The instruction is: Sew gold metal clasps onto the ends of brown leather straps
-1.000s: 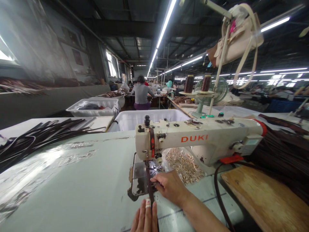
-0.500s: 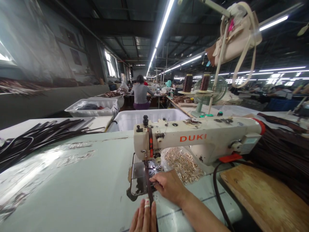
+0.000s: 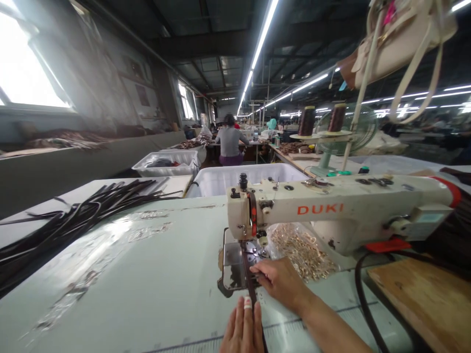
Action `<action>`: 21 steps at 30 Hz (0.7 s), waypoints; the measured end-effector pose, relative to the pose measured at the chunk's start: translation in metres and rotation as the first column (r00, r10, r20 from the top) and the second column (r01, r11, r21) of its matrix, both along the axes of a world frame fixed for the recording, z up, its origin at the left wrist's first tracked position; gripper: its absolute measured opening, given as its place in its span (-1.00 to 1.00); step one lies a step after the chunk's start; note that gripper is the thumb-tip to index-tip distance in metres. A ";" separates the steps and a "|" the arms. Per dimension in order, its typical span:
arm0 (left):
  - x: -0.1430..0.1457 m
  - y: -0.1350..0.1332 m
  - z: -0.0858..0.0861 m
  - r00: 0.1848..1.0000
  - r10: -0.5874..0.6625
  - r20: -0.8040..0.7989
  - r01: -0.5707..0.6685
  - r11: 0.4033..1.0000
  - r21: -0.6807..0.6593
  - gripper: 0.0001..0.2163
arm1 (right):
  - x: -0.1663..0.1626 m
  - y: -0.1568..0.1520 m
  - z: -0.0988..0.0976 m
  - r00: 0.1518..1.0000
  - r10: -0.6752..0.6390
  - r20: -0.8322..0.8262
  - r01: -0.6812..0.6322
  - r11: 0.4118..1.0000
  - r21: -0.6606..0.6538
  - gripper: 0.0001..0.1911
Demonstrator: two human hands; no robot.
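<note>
I see the L hand point(image 3: 242, 329) flat, fingers straight, on the strap point(image 3: 251, 287), prob. to steady it at the sewing machine point(image 3: 320, 208); R hand point(image 3: 279, 282) half-curled alongside, can't tell if gripping.

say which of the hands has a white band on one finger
The left hand, lower in view, has the white band; the right hand shows none.
</note>
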State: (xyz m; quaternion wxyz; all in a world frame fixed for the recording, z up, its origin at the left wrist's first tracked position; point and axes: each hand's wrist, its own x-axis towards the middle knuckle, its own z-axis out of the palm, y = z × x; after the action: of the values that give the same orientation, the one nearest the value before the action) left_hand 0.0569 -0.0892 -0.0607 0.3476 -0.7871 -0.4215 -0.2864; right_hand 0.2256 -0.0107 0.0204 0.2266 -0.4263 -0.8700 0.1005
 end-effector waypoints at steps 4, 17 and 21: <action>0.006 0.002 -0.003 0.999 -0.004 0.035 0.001 0.997 0.071 -0.67 | 0.001 0.000 -0.001 1.000 -0.001 -0.022 0.000 1.000 -0.016 -0.82; 0.023 0.001 -0.005 0.973 0.039 0.226 -0.083 0.978 0.193 -0.79 | 0.010 0.009 -0.021 0.997 0.065 -0.034 -0.064 0.998 0.022 -0.74; 0.029 0.004 -0.036 0.965 0.241 0.103 -0.253 0.959 0.129 -0.83 | 0.018 0.024 -0.044 0.995 0.065 -0.075 -0.058 0.995 0.082 -0.78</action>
State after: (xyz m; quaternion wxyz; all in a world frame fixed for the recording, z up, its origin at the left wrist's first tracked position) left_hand 0.0857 -0.0849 -0.0972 0.4168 -0.6887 -0.5098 -0.3035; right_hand 0.2434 0.0133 -0.0233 0.2738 -0.3856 -0.8766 0.0890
